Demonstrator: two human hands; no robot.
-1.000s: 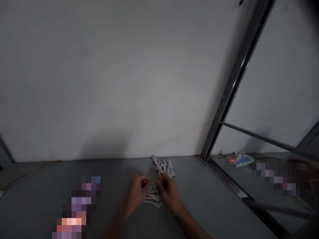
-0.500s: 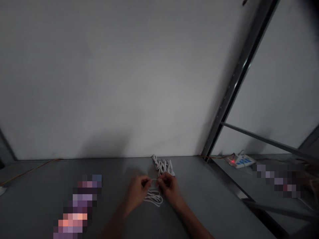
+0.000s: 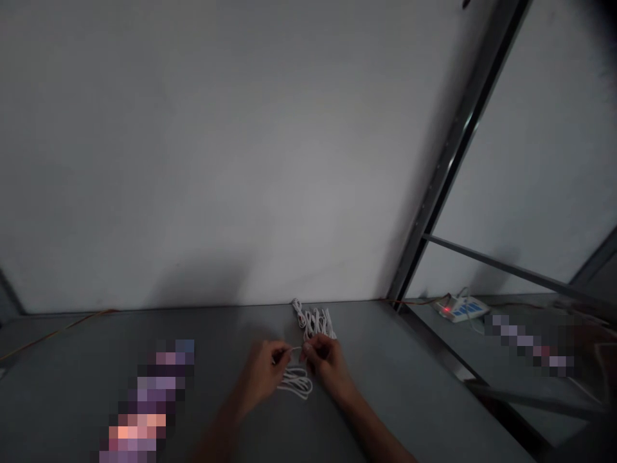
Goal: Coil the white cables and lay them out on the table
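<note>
A white cable (image 3: 296, 382) lies in a loose coil on the grey tabletop, just below and between my hands. My left hand (image 3: 267, 366) pinches a thin stretch of white cable between thumb and fingers. Close on its right, my right hand (image 3: 324, 360) pinches the same short stretch, so it spans the small gap between both sets of fingertips. Past my right hand, several bundled white cables (image 3: 315, 323) lie side by side near the wall, partly covered by that hand.
Behind the grey table (image 3: 231, 418) rises a pale wall (image 3: 270, 161). A metal frame post (image 3: 448, 167) slants up at the right. Beyond it a white power strip (image 3: 463, 308) glows red. A pixelated patch (image 3: 144, 399) covers something at left. A thin orange wire (image 3: 58, 337) runs along the left.
Both hands hold nearly the same pose on the cable. The whole view has shifted slightly, so the surroundings sit a little further left.
</note>
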